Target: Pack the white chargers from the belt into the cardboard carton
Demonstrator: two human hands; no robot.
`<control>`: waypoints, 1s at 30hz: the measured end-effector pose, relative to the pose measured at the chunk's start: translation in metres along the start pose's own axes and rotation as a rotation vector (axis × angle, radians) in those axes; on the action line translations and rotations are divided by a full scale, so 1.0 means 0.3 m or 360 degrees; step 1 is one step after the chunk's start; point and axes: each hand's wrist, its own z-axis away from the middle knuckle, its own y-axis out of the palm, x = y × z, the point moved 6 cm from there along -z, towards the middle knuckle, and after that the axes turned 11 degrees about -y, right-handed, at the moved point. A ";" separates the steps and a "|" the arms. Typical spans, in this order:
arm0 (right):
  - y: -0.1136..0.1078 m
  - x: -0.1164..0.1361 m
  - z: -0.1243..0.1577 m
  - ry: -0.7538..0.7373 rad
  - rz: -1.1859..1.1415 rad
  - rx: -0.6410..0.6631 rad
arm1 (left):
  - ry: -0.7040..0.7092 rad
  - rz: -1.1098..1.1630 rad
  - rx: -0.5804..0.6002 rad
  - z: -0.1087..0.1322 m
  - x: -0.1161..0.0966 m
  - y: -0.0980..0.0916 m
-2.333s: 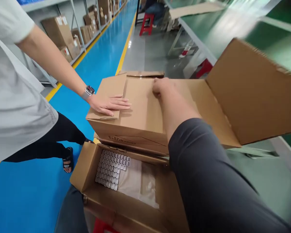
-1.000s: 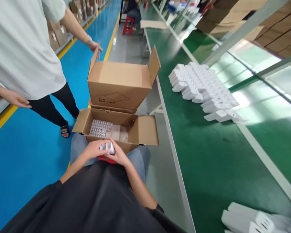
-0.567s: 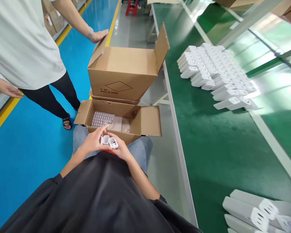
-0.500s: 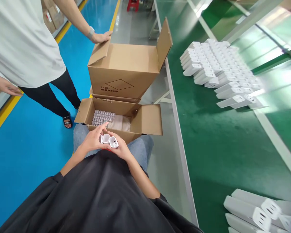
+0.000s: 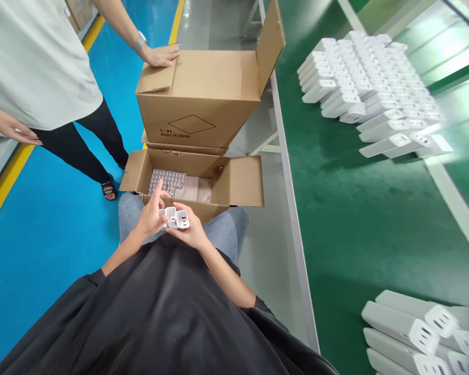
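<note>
Three white plastic charger shells sit side by side in front of my lap, open ends facing up, with small port slots inside. My right hand wraps round the row from the right, its fingers and thumb closed on the shells. On the other side, my left hand grips the leftmost shell, which it partly hides, with the thumb near the middle one and the index finger raised. Just beyond my hands is an open carton, with a block of small whitish pieces packed in its left part.
A taller carton with raised flaps stands behind the open one. Another person's hand rests on its left flap. The green table to my right holds rows of white charger shells and a nearer stack.
My left index finger has lifted, and the thumb has shifted up against the shells. The row has turned slightly. The other person's hand lies flatter on the flap, and the view has shifted slightly.
</note>
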 end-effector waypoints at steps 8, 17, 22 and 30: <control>-0.041 0.023 0.005 0.0083 0.0027 -0.0131 | -0.0633 0.0797 -0.0192 0.011 0.078 -0.006; -0.056 0.068 -0.025 -0.0086 -0.0052 0.0124 | -0.1104 0.1254 0.0556 0.088 0.056 0.079; -0.064 0.069 -0.021 -0.0149 -0.0365 0.0081 | -0.1020 0.1134 0.0388 0.083 0.046 0.078; -0.089 0.048 -0.012 -0.0041 -0.0300 0.0047 | -0.0812 0.0898 0.0288 0.069 0.010 0.055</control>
